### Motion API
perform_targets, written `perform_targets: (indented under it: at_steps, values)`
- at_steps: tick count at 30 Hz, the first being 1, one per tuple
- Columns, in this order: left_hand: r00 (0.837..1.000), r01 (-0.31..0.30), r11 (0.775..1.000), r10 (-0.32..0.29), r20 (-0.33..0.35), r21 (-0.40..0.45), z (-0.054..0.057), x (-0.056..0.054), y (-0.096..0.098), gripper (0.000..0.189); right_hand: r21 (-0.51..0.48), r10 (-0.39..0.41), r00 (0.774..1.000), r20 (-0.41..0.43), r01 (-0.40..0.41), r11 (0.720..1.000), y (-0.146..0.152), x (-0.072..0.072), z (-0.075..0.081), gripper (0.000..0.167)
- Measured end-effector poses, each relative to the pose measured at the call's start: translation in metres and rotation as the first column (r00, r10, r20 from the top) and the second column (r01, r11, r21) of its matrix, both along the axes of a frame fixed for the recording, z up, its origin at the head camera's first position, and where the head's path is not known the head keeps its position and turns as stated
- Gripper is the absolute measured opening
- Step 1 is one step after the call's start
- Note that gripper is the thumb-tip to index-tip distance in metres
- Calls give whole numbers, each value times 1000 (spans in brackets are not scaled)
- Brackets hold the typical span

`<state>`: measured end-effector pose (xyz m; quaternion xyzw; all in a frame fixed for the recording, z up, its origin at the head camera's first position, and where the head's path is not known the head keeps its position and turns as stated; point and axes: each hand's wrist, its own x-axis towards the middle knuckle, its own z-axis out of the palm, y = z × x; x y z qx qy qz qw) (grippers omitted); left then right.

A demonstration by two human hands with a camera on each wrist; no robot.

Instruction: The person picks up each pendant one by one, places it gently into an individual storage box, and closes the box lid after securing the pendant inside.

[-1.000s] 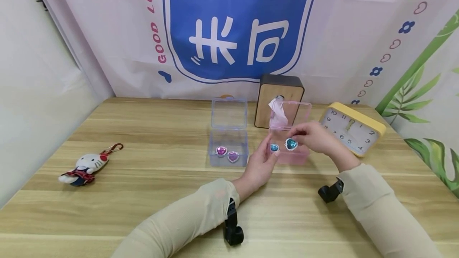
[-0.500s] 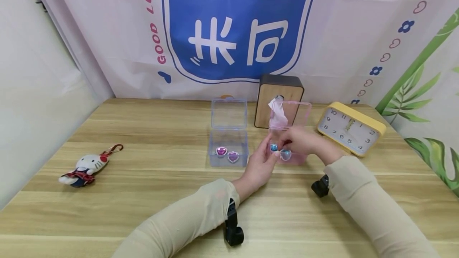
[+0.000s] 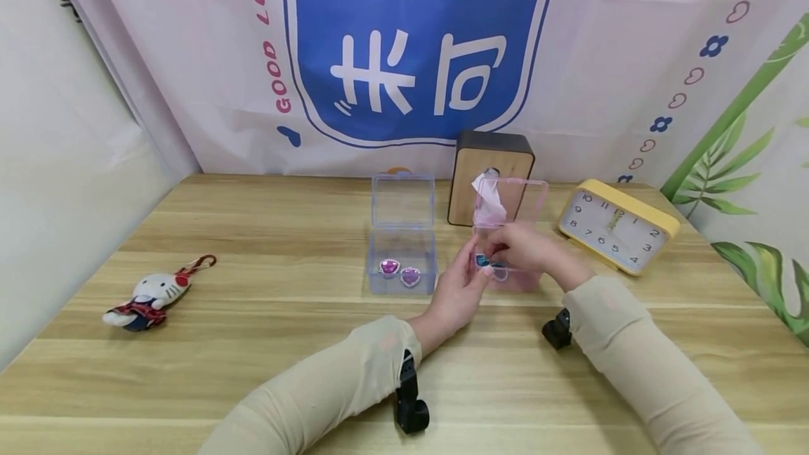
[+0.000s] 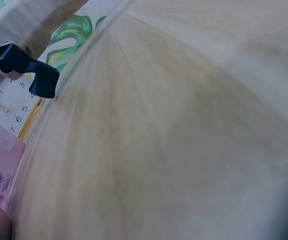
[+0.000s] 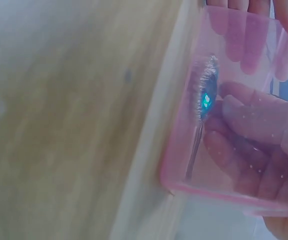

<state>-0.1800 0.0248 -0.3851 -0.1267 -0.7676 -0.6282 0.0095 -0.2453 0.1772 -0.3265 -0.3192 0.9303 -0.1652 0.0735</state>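
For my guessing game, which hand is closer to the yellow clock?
Right. The right hand, inside the pink box, is left of the yellow clock; the left hand is farther left, holding that box.

Pink box of glossy, translucent plastic (image 3: 520, 281)

Cannot see fully the blue jewels (image 3: 482, 260) behind the right hand (image 3: 523, 244), nor tell if pinched. In left wrist view, see the pink box (image 4: 6, 145) cut by the left edge; in right wrist view, the worktop (image 5: 74, 120) blurred.
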Motion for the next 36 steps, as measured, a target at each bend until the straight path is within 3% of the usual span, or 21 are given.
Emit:
perform_targets:
  at_steps: [6, 10, 14, 18, 21, 24, 31, 34, 36]
  values:
    - [1000, 1, 1000, 0, -3, 15, 2, 2, -2, 55, -164, -87, 996, -8, 84, 983, 3, 6, 0, 7]
    - [1000, 1, 1000, -1, 4, 1, 3, 2, -1, 55, -340, -196, 980, -30, 175, 924, 13, 16, 2, 11]
    - [1000, 2, 1000, -2, 12, 8, 5, 2, -1, 55, -476, -363, 931, 31, 333, 814, 24, 25, 4, 17]
    - [1000, -3, 1000, 3, 22, 10, 4, 2, 0, 56, -541, -527, 834, 163, 522, 659, 35, 33, 3, 28]
    - [1000, -10, 1000, 10, 23, 9, 3, 2, 0, 56, -561, -590, 771, 240, 606, 564, 41, 37, 1, 34]
    - [1000, -14, 1000, 13, 24, 11, 3, 2, 0, 56, -576, -591, 744, 312, 643, 505, 45, 37, -1, 37]
    - [1000, -10, 1000, 10, 20, 20, 2, 2, 0, 57, -605, -444, 733, 515, 678, 417, 46, 27, -5, 50]
    - [1000, -9, 1000, 9, 12, 24, 3, 2, 0, 56, -614, -419, 738, 530, 674, 410, 43, 22, -2, 53]
    - [1000, -7, 1000, 6, 13, 26, 3, 3, 0, 56, -636, -413, 757, 507, 651, 413, 42, 19, 4, 52]
